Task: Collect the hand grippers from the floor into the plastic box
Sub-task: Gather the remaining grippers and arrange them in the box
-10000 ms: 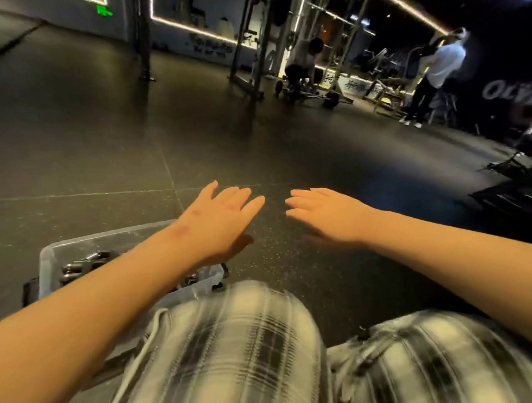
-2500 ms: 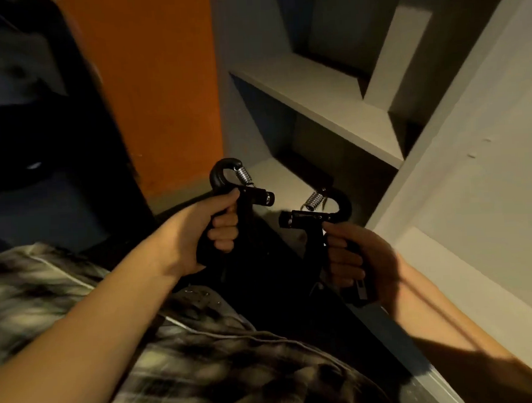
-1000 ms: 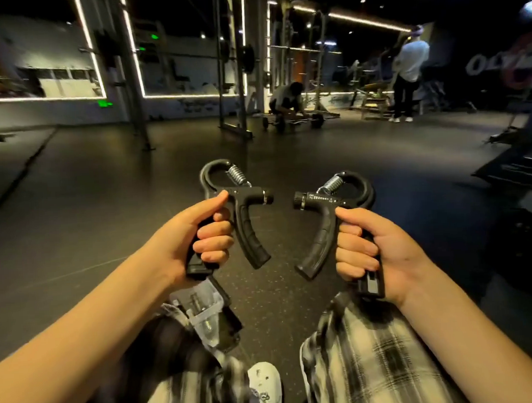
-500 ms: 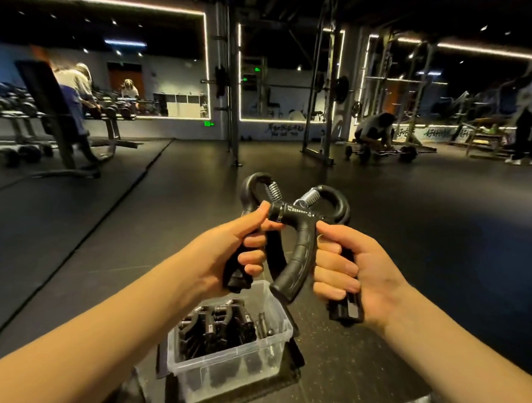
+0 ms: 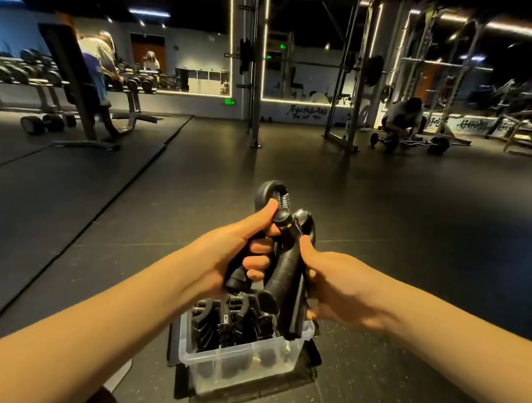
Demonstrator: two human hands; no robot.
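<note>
My left hand [image 5: 230, 258] grips a black hand gripper [image 5: 269, 195] with a silver spring at its top loop. My right hand [image 5: 334, 287] grips a second black hand gripper [image 5: 285, 274], its handles pointing down. The two grippers overlap between my hands, just above the clear plastic box [image 5: 242, 366]. The box stands on the dark floor below my hands and holds several black hand grippers [image 5: 231, 320] packed upright. The second gripper's lower end hangs over the box's right rim.
The box sits on a black mat [image 5: 253, 390]. Dark rubber gym floor [image 5: 398, 225] spreads all around. A dumbbell rack [image 5: 21, 75] and bench stand far left, metal racks [image 5: 345, 89] in the middle distance, and a person crouches by a barbell [image 5: 409, 138] far right.
Both hands have come lower and closer to the box, and the two grippers now overlap more tightly. The view has tilted down, bringing the box nearer the centre.
</note>
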